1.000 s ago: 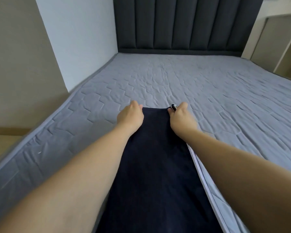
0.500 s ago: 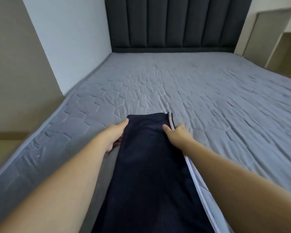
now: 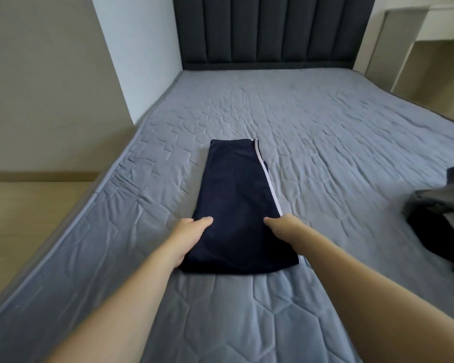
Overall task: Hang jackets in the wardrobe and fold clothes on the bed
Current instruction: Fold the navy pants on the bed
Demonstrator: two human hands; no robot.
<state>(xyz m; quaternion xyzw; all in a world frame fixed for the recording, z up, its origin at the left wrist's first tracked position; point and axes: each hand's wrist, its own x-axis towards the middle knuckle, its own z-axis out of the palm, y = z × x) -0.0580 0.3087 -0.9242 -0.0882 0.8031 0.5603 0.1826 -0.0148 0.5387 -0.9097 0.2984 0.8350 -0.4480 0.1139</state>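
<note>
1. Left hand [image 3: 188, 238] and right hand [image 3: 282, 227] gripped the near sides of the navy trousers [image 3: 236, 205], thumbs on top, fingers tucked beneath.
2. Lay folded lengthwise on the bed [image 3: 325, 142]; best lifted evenly and carried far, edges aligned with the white stripe [image 3: 266, 179].
3. Dark garment [image 3: 440, 221] heaped right, well apart; headboard [image 3: 268, 30] beyond.

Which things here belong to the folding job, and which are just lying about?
Job:
- folded navy trousers with white side stripe
- grey quilted mattress
- left hand and right hand, gripping the trousers' sides
- dark grey garment, likely next

Lying about:
- cream desk
- dark padded headboard
</note>
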